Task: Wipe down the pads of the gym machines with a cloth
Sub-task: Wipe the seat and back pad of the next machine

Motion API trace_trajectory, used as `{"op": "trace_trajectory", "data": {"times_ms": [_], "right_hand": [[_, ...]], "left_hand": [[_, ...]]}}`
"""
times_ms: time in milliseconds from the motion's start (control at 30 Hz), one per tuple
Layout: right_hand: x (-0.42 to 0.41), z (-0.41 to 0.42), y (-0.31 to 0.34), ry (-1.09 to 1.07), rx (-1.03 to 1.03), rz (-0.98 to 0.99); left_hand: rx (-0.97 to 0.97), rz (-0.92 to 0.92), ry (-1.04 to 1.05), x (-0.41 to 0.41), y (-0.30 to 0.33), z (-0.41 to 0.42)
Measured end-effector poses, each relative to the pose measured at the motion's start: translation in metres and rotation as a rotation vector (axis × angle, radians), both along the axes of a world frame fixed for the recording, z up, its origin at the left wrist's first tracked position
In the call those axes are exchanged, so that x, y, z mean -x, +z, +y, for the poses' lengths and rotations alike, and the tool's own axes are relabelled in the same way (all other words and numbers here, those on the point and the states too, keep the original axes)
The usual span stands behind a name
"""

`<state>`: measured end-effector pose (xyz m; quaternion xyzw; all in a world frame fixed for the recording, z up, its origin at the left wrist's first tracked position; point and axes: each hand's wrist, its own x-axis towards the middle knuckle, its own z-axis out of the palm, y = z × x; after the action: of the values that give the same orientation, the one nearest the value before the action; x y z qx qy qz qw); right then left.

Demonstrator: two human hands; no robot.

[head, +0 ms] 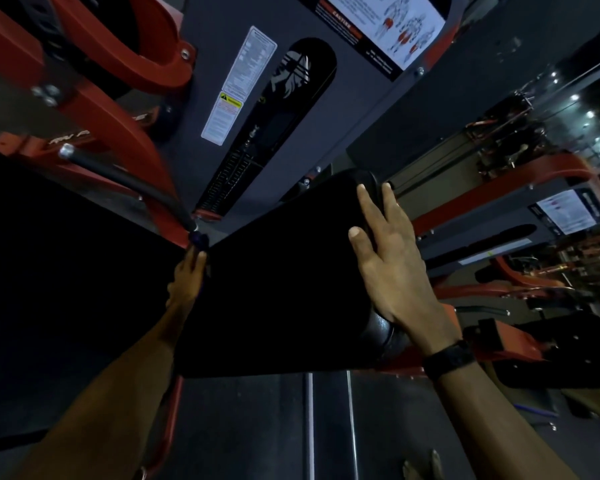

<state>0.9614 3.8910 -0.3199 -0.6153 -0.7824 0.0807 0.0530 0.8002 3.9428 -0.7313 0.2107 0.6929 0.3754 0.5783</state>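
We have both hands on the black roller pad (278, 278), which fills the centre of the frame and runs from lower left up toward the grey weight-stack housing (222, 98). Our right hand (392, 271) lies flat along the pad's right end, fingers (364, 202) straight and spread, steadying it near the end cap (378, 330). Our left hand (187, 282) is at the pad's left edge, mostly hidden behind it; a scrap of dark blue cloth (200, 239) shows just above those fingers, so they seem to hold the cloth, though we cannot tell how tightly.

The main risk, as we judge it, is the roller turning under the wiping push, since an open palm only brakes it by friction. The cloth also sits just beside the black handle bar (125, 181) and the red frame (118, 126) at centre left, so it could snag there, or knuckles could knock the metal. In this dim light, missed patches on black vinyl would be hard to notice.
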Motion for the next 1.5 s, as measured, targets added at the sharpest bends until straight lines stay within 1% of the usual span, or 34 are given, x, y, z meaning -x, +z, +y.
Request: {"op": "trace_trajectory", "data": {"times_ms": [33, 100, 167, 200, 233, 267, 367, 400, 433, 500, 600, 633, 700, 767, 833, 900, 1000, 1033, 1100, 1133, 1167, 1200, 1233, 1267, 1333, 1367, 1433, 1500], "right_hand": [[0.001, 0.001, 0.0, 0.0, -0.001, 0.002], [0.001, -0.002, 0.0, -0.008, 0.002, -0.006], [0.001, -0.003, 0.001, -0.01, -0.001, -0.015], [0.002, -0.003, 0.001, -0.012, -0.002, -0.021], [0.003, -0.003, 0.002, -0.011, -0.001, -0.026], [0.004, -0.003, 0.002, -0.01, 0.0, -0.025], [0.005, -0.004, 0.003, -0.014, 0.008, -0.012], [0.005, -0.004, 0.003, -0.011, 0.006, -0.005], [0.006, -0.004, 0.003, -0.01, 0.003, 0.001], [0.005, -0.003, 0.003, -0.013, 0.004, 0.007], [0.003, -0.002, 0.002, -0.009, 0.004, 0.021], [0.002, -0.002, 0.002, -0.005, 0.001, 0.026], [0.001, -0.001, 0.001, 0.0, -0.003, 0.028], [-0.001, -0.002, 0.0, -0.001, -0.005, 0.028], [-0.002, -0.002, 0.0, -0.002, -0.007, 0.029], [-0.001, -0.002, -0.001, -0.006, -0.002, 0.02], [0.001, -0.004, -0.001, -0.008, 0.007, 0.011], [0.002, -0.004, -0.001, -0.01, 0.01, 0.015], [0.002, -0.003, 0.0, -0.007, 0.008, 0.024], [0.002, -0.003, 0.0, -0.005, 0.003, 0.025], [0.001, -0.001, 0.0, -0.004, -0.001, 0.024], [0.001, -0.001, 0.0, -0.004, -0.002, 0.024], [0.0, -0.001, -0.001, -0.004, 0.001, 0.025], [0.0, -0.001, -0.002, -0.002, 0.002, 0.029], [0.0, -0.001, -0.002, -0.001, -0.004, 0.047], [0.001, -0.001, -0.002, 0.001, -0.005, 0.054], [0.0, -0.002, -0.002, 0.006, 0.003, 0.054], [-0.002, -0.001, 0.0, 0.005, 0.001, 0.051]], "left_hand": [[0.019, 0.006, 0.007, -0.003, 0.0, -0.016], [-0.033, 0.024, -0.026, -0.015, 0.004, -0.056], [-0.057, 0.056, -0.11, -0.028, 0.026, -0.093], [-0.051, 0.064, -0.121, -0.035, 0.038, -0.107], [-0.047, 0.069, -0.106, -0.041, 0.053, -0.118], [-0.085, 0.097, -0.07, -0.044, 0.066, -0.121], [-0.438, 0.196, -0.02, -0.043, 0.088, -0.098], [-0.534, 0.187, -0.013, -0.039, 0.086, -0.085], [-0.572, 0.14, 0.003, -0.033, 0.077, -0.071], [-0.489, 0.047, 0.057, -0.022, 0.048, -0.057], [-0.266, 0.096, -0.019, -0.019, 0.015, -0.08], [-0.209, 0.076, -0.007, -0.022, 0.007, -0.094], [-0.091, -0.054, 0.083, -0.033, 0.0, -0.124], [0.007, -0.125, 0.149, -0.05, 0.002, -0.148], [0.036, -0.045, 0.202, -0.065, 0.024, -0.163], [-0.052, 0.1, 0.242, -0.08, 0.067, -0.168], [-0.327, 0.306, 0.229, -0.086, 0.133, -0.16], [-0.442, 0.337, 0.23, -0.083, 0.15, -0.151], [-0.673, 0.3, 0.173, -0.073, 0.177, -0.126], [-0.744, 0.286, 0.12, -0.067, 0.178, -0.109], [-0.765, 0.273, 0.042, -0.061, 0.164, -0.09], [-0.734, 0.258, -0.029, -0.056, 0.145, -0.074], [-0.658, 0.211, -0.056, -0.046, 0.12, -0.061], [-0.57, 0.133, -0.017, -0.038, 0.095, -0.053], [-0.388, 0.051, 0.032, -0.031, 0.064, -0.054], [-0.332, 0.058, 0.006, -0.031, 0.069, -0.063], [-0.274, 0.135, -0.021, -0.042, 0.08, -0.088], [-0.304, 0.105, 0.082, -0.055, 0.12, -0.118]]}}
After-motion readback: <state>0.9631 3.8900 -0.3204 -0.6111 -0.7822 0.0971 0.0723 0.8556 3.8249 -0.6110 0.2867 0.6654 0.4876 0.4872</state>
